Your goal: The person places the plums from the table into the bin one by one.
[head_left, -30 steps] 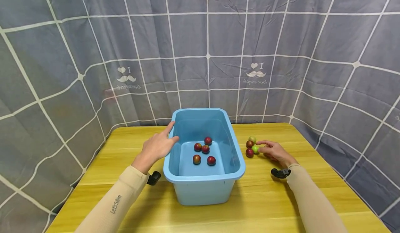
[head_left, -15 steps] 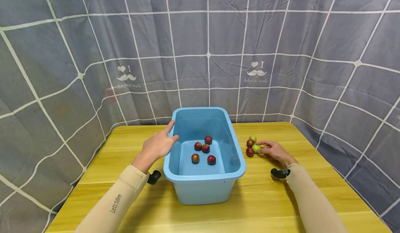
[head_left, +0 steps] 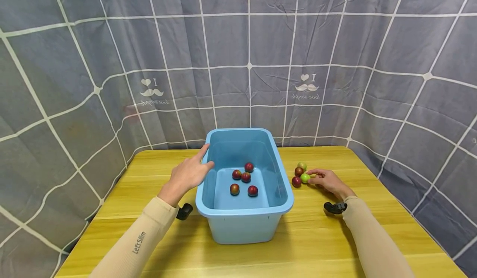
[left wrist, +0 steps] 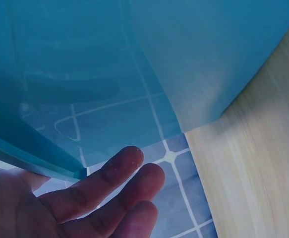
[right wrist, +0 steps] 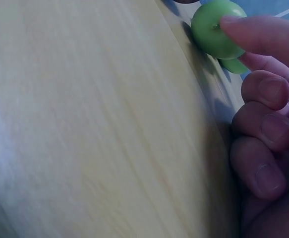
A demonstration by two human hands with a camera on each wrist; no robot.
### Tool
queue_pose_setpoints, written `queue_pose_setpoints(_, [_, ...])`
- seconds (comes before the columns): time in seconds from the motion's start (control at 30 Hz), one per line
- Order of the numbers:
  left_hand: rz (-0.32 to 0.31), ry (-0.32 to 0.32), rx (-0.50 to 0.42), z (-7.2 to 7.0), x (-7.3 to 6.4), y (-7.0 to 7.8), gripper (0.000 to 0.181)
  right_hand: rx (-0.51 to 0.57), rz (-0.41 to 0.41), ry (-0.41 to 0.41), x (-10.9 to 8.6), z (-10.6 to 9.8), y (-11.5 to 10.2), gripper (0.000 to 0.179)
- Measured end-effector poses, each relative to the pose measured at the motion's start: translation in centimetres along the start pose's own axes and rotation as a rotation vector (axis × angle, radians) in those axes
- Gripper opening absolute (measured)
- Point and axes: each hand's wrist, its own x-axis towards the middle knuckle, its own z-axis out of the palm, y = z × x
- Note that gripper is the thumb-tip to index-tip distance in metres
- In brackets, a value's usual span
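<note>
My left hand (head_left: pixel 188 172) rests on the left rim of a light-blue plastic tub (head_left: pixel 244 224), thumb over the edge. In the left wrist view its other fingers (left wrist: pixel 119 168) extend loosely beside the tub's wall (left wrist: pixel 85 74). To the right of the tub, my right hand (head_left: pixel 328 181) pinches a bright green plum (head_left: pixel 304 178) between thumb and index finger; its remaining fingers curl in the right wrist view. Close by on the table lie a yellow-green plum (head_left: pixel 302 165), a reddish-brown plum (head_left: pixel 299 171) and a dark red plum (head_left: pixel 296 182).
Several red plums (head_left: pixel 246 177) lie apart on the tub's floor. The tub stands mid-table on a yellow wood-grain tabletop (head_left: pixel 309 232). Behind and at both sides hangs a grey curtain (head_left: pixel 223 87) with white grid lines. A black strap (head_left: pixel 334 207) sits on the right wrist.
The dark red plum beside the green one has shifted slightly left, and a plum in the tub rocked a little. The right fingers remain at the green plum; the left hand stays put.
</note>
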Motion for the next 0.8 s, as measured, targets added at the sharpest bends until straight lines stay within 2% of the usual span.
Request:
queue_pose_setpoints(0.43, [0.006,0.001,-0.005,0.06,0.06,0.02,0.073,0.021,0.029,0.010,-0.29,-0.22,0.16,0.051])
queue_pose_setpoints(0.8, [0.005,0.006,0.008,-0.04,-0.03,-0.02,0.073,0.070,-0.002,-0.025,-0.24,-0.51,0.06,0.053])
